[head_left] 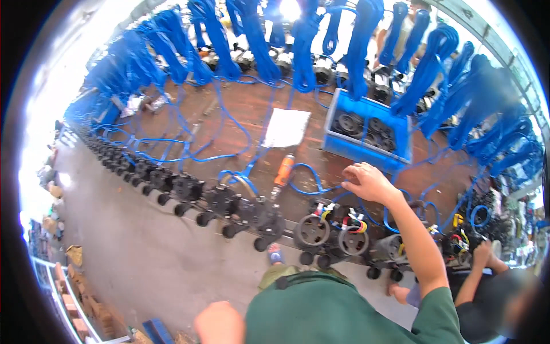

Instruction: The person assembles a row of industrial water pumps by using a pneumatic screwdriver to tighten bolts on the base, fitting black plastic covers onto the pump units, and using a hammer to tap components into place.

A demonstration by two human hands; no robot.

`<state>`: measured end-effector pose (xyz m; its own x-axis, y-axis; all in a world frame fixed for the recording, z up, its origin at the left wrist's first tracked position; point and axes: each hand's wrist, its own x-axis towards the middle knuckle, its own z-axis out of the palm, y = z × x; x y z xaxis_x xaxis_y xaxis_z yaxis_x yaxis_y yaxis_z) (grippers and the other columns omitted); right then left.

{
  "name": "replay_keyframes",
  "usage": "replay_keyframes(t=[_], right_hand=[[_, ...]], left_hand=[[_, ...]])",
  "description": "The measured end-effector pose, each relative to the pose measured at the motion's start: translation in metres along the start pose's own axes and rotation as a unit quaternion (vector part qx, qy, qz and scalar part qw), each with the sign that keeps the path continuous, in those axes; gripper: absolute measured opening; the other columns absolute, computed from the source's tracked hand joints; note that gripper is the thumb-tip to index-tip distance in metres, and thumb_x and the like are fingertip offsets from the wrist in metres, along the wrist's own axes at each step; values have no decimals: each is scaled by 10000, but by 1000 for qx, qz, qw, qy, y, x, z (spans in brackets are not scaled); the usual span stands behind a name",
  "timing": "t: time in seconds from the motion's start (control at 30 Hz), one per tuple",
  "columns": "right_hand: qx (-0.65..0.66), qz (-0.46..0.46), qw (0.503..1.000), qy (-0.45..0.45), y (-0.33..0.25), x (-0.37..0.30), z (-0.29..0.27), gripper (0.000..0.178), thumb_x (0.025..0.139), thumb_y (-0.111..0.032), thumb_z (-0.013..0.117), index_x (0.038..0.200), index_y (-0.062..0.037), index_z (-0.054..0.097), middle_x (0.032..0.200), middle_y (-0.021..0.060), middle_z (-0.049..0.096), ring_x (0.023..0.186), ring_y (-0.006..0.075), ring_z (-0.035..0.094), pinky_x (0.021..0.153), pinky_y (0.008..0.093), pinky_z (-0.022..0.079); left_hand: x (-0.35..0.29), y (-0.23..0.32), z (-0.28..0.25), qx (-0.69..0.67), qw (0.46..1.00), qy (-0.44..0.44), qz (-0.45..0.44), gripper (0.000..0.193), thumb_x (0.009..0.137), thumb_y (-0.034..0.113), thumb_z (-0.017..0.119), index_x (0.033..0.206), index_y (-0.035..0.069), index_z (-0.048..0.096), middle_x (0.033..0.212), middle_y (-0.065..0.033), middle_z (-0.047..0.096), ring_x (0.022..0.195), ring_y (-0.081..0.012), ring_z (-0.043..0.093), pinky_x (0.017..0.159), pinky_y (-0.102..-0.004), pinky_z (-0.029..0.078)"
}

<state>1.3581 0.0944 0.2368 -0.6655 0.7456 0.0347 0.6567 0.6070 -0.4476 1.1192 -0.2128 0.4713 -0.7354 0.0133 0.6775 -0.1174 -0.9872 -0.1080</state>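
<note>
My right hand [366, 180] reaches over the brown workbench [229, 109], fingers loosely bent and thumb apart, with nothing visible in it. It hovers just in front of a blue plastic box [366, 152] holding black round parts [350, 124]. Below the hand, two motor units [312, 230] with grey wheel-like rims and coloured wires stand at the bench edge. An orange-handled power screwdriver [285, 169] lies to its left, beside a blue cable [312, 175]. My left hand [219, 324] is low beside my body, away from the bench, blurred and with its fingers hidden.
Bundles of blue cable [303, 51] hang along the far side. A white sheet [287, 128] lies mid-bench. Black units [186, 186] line the near edge leftward. At right, a co-worker's hand [484, 252] works on another unit. A metal rack [57, 292] stands lower left.
</note>
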Motion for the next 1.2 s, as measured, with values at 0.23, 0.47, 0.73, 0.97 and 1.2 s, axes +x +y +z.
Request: replay_keyframes(t=[0.23, 0.47, 0.73, 0.97, 1.2], right_hand=[[93, 30, 995, -20, -5, 34, 26, 272, 843, -258, 726, 933, -3, 697, 878, 174, 728, 839, 349, 705, 768, 430, 554], [36, 140, 985, -89, 64, 65, 125, 445, 828, -411, 732, 946, 17, 753, 924, 214, 747, 890, 359, 725, 827, 436, 563], [136, 408, 866, -256, 95, 82, 172, 781, 811, -714, 676, 941, 55, 711, 864, 153, 713, 693, 283, 687, 614, 428, 580], [168, 313, 890, -286, 89, 85, 192, 715, 730, -668, 770, 1009, -9, 745, 897, 156, 711, 770, 291, 666, 677, 469, 534], [182, 419, 849, -264, 70, 75, 147, 431, 857, -351, 714, 1100, 4, 710, 1093, 156, 714, 958, 350, 692, 772, 555, 591]], left_hand=[[-103, -70, -22, -514, 737, 60, -436, 395, 979, 506, 597, 1034, 148, 440, 1095, -108, 388, 1025, -253, 460, 799, -430, 599], [-81, -51, -38, -496, 749, -11, -439, 515, 920, 479, 709, 1171, 109, 453, 1231, -190, 367, 1122, -316, 536, 839, -423, 664], [-85, -33, 5, -435, 799, 141, -391, 573, 917, 534, 682, 1223, 96, 474, 1215, -194, 388, 1060, -309, 561, 865, -388, 614], [-39, -19, -34, -407, 768, 68, -489, 405, 972, 418, 654, 1157, 110, 468, 1236, -150, 375, 1217, -319, 486, 948, -541, 585], [-40, -26, -34, -427, 722, 98, -536, 394, 961, 393, 683, 1132, 112, 465, 1232, -138, 370, 1233, -343, 454, 980, -668, 532]])
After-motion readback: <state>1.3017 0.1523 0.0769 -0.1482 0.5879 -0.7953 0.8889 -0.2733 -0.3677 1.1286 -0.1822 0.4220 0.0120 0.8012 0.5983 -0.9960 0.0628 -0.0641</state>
